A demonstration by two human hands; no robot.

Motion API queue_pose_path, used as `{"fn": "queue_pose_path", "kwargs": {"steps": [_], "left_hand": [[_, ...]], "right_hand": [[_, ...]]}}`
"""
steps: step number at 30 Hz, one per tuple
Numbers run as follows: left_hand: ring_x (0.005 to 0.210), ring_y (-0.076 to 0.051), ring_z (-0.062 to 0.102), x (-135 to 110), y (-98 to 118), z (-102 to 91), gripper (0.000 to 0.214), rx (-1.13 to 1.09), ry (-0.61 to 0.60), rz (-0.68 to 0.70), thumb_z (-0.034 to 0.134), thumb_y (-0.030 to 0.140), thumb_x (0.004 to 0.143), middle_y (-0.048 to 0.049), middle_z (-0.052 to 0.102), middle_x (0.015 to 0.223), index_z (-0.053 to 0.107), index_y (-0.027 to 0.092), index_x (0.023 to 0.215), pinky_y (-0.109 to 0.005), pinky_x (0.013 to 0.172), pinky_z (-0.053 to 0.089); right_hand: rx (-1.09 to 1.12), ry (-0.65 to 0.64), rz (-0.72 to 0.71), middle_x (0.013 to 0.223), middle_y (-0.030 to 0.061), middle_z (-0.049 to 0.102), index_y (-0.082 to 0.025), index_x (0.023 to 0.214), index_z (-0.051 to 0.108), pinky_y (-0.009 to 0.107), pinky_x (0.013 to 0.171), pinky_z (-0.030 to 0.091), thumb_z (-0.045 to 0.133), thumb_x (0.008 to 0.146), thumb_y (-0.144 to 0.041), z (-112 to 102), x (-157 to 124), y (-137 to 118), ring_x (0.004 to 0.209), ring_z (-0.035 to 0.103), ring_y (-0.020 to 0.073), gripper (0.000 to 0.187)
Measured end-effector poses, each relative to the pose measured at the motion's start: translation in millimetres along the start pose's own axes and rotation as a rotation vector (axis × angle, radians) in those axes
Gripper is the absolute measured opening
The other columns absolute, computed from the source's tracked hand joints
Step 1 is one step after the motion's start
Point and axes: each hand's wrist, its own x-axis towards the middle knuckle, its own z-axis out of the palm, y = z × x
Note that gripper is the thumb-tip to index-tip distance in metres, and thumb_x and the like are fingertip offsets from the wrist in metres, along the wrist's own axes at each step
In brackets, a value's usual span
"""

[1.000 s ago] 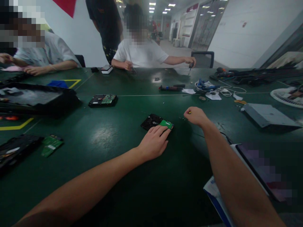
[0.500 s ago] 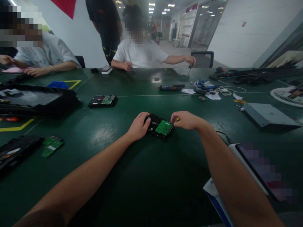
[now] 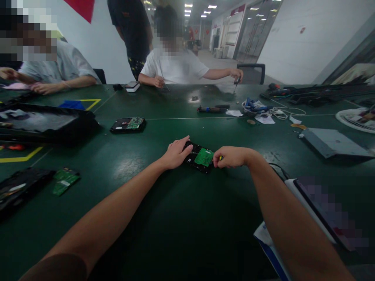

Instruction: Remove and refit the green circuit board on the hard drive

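A black hard drive [image 3: 192, 159] with a green circuit board [image 3: 204, 157] facing up lies flat on the green table in front of me. My left hand [image 3: 177, 152] grips its left end, thumb over the top face and fingers along the far edge. At the drive's right end, my right hand [image 3: 227, 157] is closed around a small screwdriver [image 3: 221, 158]. Only a bit of its yellow and black handle shows; the tip is hidden by my fingers.
Another drive [image 3: 128, 125] lies farther left. Near the left edge are a black casing [image 3: 23, 185] and a loose green board [image 3: 66, 180]. A grey metal box [image 3: 336, 142] and a tablet-like device [image 3: 319, 210] lie right. Co-workers sit across the table.
My right hand has moved down and slightly nearer to me along the drive's right end. My left hand has shifted slightly right, its fingers more stretched; the drive stays nearly in place.
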Motion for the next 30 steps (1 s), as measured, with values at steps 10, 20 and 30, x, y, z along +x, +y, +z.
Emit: {"fn": "queue_pose_path", "kwargs": {"steps": [10, 20, 30], "left_hand": [[0.100, -0.034, 0.073, 0, 13, -33.5, 0.044, 0.296, -0.074, -0.172, 0.040, 0.048, 0.104, -0.0172, 0.077, 0.105, 0.071, 0.017, 0.109, -0.046, 0.088, 0.055], [0.073, -0.027, 0.074, -9, 26, -30.0, 0.054, 0.135, -0.162, -0.200, 0.050, 0.056, 0.100, -0.0110, 0.078, 0.084, 0.060, 0.016, 0.135, -0.036, 0.067, 0.053], [0.097, -0.024, 0.070, -4, 19, -1.5, 0.042, -0.009, -0.068, 0.111, 0.059, 0.043, 0.097, -0.0082, 0.074, 0.111, 0.066, 0.019, 0.131, -0.038, 0.088, 0.054]], "right_hand": [[-0.034, 0.384, -0.012, 0.099, 0.0080, 0.077, -0.014, 0.119, 0.076, 0.029, 0.068, 0.048, 0.057, 0.086, -0.022, -1, 10, 7, 0.070, 0.067, 0.0169, 0.039], [-0.074, 0.320, -0.027, 0.089, 0.0063, 0.077, -0.017, 0.102, 0.079, 0.028, 0.067, 0.048, 0.062, 0.090, -0.028, -3, 8, 10, 0.070, 0.067, 0.0171, 0.023], [-0.109, 0.315, -0.047, 0.091, 0.0048, 0.078, -0.019, 0.097, 0.077, 0.028, 0.070, 0.049, 0.067, 0.087, -0.030, -4, 7, 12, 0.073, 0.069, 0.0178, 0.018]]}}
